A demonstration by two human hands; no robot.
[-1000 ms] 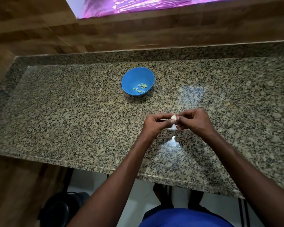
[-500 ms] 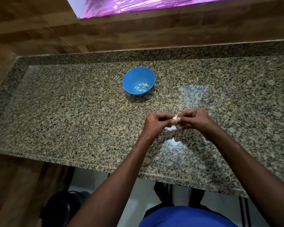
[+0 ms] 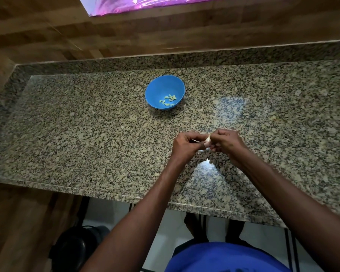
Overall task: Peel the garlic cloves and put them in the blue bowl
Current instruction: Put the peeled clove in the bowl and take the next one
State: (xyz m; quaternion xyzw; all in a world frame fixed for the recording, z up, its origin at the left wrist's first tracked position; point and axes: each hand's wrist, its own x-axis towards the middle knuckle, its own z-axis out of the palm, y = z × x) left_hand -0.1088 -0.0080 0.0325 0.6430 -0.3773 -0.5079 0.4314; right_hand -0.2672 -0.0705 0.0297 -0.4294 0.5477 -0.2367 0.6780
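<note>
A pale garlic clove (image 3: pixel 208 140) is pinched between both my hands above the middle of the granite counter (image 3: pixel 86 134). My left hand (image 3: pixel 186 145) holds it from the left with curled fingers. My right hand (image 3: pixel 225 143) grips it from the right, and most of the clove is hidden by my fingers. The blue bowl (image 3: pixel 157 89) stands farther back and a little to the left, apart from my hands. Several peeled yellowish cloves (image 3: pixel 168 100) lie at its bottom.
A wooden wall (image 3: pixel 165 36) runs behind the counter, and a wooden panel closes its left end. The counter's front edge (image 3: pixel 126 195) passes under my forearms. A dark round object (image 3: pixel 75 248) sits on the floor below, at the left.
My hands stayed together on the clove, with small shifts of the fingers working at it. The bowl has not moved.
</note>
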